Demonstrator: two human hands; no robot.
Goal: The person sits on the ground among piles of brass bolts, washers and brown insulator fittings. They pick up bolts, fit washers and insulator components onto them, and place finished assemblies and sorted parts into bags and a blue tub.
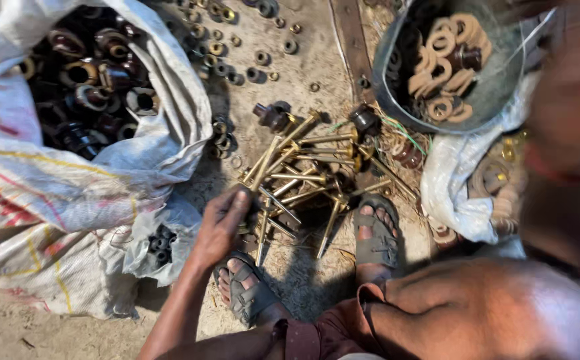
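- Head view, looking down between my knees at the dirt floor (303, 60).
- Left hand (222, 223): low over the near-left edge of the rod pile, fingers (237, 203) curled together around something small and dark (too hidden under my knuckles to name). Whether a rod end is also in the grip I cannot tell.
- Right hand: not in view; only a blurred stretch of arm (563, 133) shows at the right edge.
- Brass rods (297, 170): a loose fan on the ground, just ahead and right of my left fingers, touching or nearly touching them. Most long axes run from near-left to far-right; a few lie near-far, their points toward my feet. The left hand is plainly the nearer one.
- Dark knobs (273, 117): two or three at the far end of the pile, some fitted on rod ends.
- Sack (70, 180): white woven, open, left of my hand, full of dark ring-shaped pieces (90, 87).
- Small bag (160, 243): beside my left wrist, holding dark nuts.
- Basin (497, 93): metal, far right, holding tan washers (447, 47).
- Loose rings (237, 47): scattered on the floor beyond the pile.
- Sandals (377, 237): my feet either side of the pile's near end (left foot just under the hand).
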